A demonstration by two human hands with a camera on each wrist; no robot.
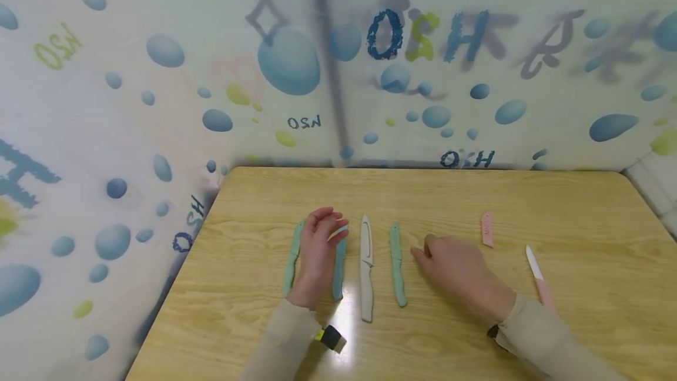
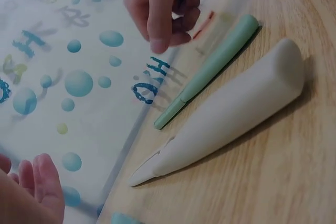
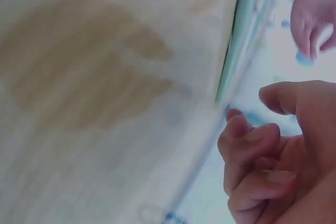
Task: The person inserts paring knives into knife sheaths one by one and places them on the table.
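My left hand hovers over the left part of a row of sheathed knives, fingers loosely bent and holding nothing. It partly hides a green knife and a blue knife. To their right lie a larger off-white knife and a second green knife, both large in the left wrist view. Just right of that green knife is my right hand; in the right wrist view its fingers curl loosely, thumb apart, with nothing between them. Beyond it lies a pink knife with its white blade bare.
A separate pink sheath lies behind my right hand, left of the pink knife. The wooden table meets a patterned wall covering at its back edge. A small black-and-yellow object shows by my left cuff.
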